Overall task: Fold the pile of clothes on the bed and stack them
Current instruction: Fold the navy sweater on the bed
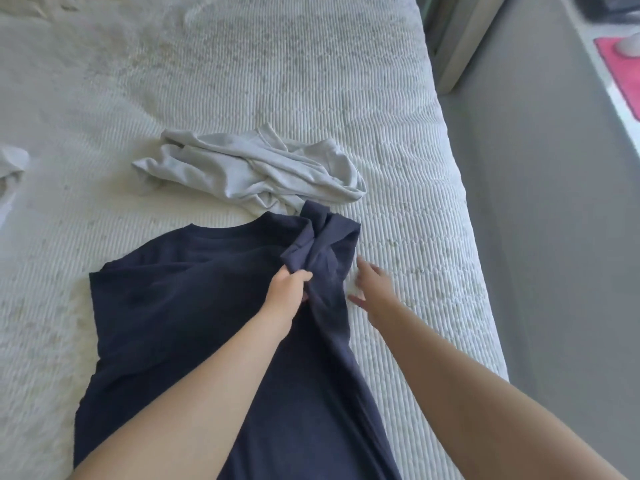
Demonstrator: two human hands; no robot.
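The dark navy cotton T-shirt [194,306] lies spread flat on the bed's white ribbed cover [242,98], its round neckline pointing toward the far end and its body running back toward me, close to the bed's right edge. The right sleeve is bunched and lifted off the cover — my left hand [289,289] has reached across and grips that fold of navy cloth, fingers curled round it with the thumb on top. My right hand [375,289] hovers just beside the shirt's right side, over the cover, fingers spread and relaxed, holding nothing; I cannot tell whether its fingertips touch the cloth.

Just beyond the neckline, touching the raised sleeve, sits a crumpled pale grey garment [249,168], twisted and unfolded, roughly at the middle of the bed. At the bed's left edge a scrap of another pale cloth [12,164] shows, mostly cut off by the frame.

Past the right edge of the bed is a grey floor [540,237] — and in the far right corner a pink mat [620,71] with a white rounded object [628,43] on it, too blurred to identify.
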